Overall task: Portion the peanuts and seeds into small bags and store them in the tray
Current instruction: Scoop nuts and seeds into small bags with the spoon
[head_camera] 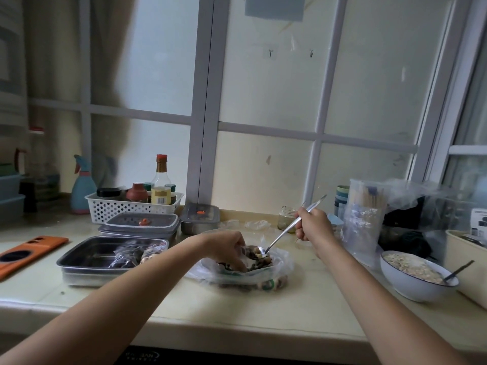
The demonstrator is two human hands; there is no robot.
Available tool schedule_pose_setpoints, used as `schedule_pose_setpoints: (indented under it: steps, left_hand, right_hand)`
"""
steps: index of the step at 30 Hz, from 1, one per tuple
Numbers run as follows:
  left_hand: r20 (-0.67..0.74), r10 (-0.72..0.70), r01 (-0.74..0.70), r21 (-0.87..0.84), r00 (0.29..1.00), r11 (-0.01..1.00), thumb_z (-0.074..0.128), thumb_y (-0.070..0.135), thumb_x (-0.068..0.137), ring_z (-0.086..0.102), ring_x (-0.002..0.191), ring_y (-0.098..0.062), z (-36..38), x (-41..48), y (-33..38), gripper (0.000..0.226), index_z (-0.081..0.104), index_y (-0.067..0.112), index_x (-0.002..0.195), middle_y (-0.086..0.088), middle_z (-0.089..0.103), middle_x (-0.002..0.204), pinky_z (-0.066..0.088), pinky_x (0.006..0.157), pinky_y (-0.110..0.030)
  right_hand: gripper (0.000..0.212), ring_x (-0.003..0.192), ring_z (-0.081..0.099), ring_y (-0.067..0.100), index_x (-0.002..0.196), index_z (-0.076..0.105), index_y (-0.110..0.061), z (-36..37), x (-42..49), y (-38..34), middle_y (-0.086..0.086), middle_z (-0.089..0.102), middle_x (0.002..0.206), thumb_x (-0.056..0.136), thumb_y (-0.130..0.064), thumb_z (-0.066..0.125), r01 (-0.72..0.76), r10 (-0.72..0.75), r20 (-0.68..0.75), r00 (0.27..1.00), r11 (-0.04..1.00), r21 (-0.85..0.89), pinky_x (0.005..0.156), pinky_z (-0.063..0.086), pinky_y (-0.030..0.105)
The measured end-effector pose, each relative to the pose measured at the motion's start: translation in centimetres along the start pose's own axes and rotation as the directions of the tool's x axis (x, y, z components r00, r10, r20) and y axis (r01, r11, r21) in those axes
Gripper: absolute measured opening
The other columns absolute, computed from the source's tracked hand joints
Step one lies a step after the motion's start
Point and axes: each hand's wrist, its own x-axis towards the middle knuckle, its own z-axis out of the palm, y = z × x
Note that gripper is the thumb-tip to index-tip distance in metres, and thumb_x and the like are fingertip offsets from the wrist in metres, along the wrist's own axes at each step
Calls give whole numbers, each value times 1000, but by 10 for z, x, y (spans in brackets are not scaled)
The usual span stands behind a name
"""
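Right fingers (301,233) curl round the spoon (279,238); left fingers (236,262) pinch a blurred small bag (245,251), mostly hidden.

The left hand (226,248) and right hand (313,225) are bare. The left forearm (131,291) and right forearm (369,299) are likewise uncovered, as far as they show.

Right hand (313,225) with spoon (286,232), left hand (226,248) on bag (281,265)
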Motion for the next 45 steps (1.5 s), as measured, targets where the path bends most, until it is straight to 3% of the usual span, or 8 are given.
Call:
schedule_pose_setpoints:
  steps: [6,13,17,25,31,36,40,45]
  left_hand:
    - [-32,-5,6,39,999,999,85,42,77,68,98,-26,1,2,0,53,66,11,117,-3,73,108,58,88,-40]
    - [-95,-29,34,53,995,998,81,43,79,58,68,-17,5,4,4,34,68,15,93,-1,70,86,44,54,-26]
    - [-71,-10,-1,-153,997,988,84,41,81,60,68,-12,0,3,4,27,69,20,89,-2,73,89,45,56,-19]
    - [-116,-33,6,-219,993,976,88,47,74,54,61,-15,5,10,-2,51,72,2,91,-4,68,76,39,52,-23]
    - [-100,-40,19,-208,994,978,85,60,71,44,53,-11,6,14,-7,55,61,10,75,2,55,62,31,52,-25]
    - [-80,-32,0,-374,996,927,86,54,71,35,47,-9,7,13,-8,51,55,14,70,4,46,56,29,49,-24]
    - [-76,-34,-10,-514,997,858,87,51,73,27,43,-10,11,13,-7,57,42,20,57,7,36,50,21,47,-27]
    - [-148,-16,-72,-569,989,819,87,48,75,30,49,-9,20,16,-1,56,41,20,60,8,35,54,22,49,-27]
  right_hand:
    - [22,45,50,16,94,65,-5,0,-2,-3,6,58,64,101,-19,49,-15,15,-4,1000,1000,7,43,38,25]
    - [21,45,51,16,96,66,-3,-1,-4,-11,7,60,66,99,-16,49,-7,7,-13,1000,1000,-12,39,39,22]
    - [23,47,54,18,96,66,-2,1,-9,-20,8,61,65,100,-17,48,63,-64,-19,998,995,-71,39,41,20]
    - [29,39,59,12,91,65,-4,10,-18,-47,10,70,68,103,-22,46,282,-288,19,957,918,-277,42,45,17]
    - [32,39,62,12,92,64,-5,18,-25,-66,10,69,72,107,-24,43,424,-417,101,903,836,-347,53,55,26]
    - [32,46,66,20,91,60,-2,23,-27,-76,15,68,72,108,-25,44,531,-526,124,842,763,-370,59,60,41]
    - [32,53,65,28,82,56,-4,32,-31,-84,12,63,63,106,-24,47,647,-634,179,752,659,-382,59,56,49]
    - [24,58,61,28,93,57,-6,44,-45,-100,10,61,66,105,-26,52,784,-687,383,618,499,-368,56,49,44]
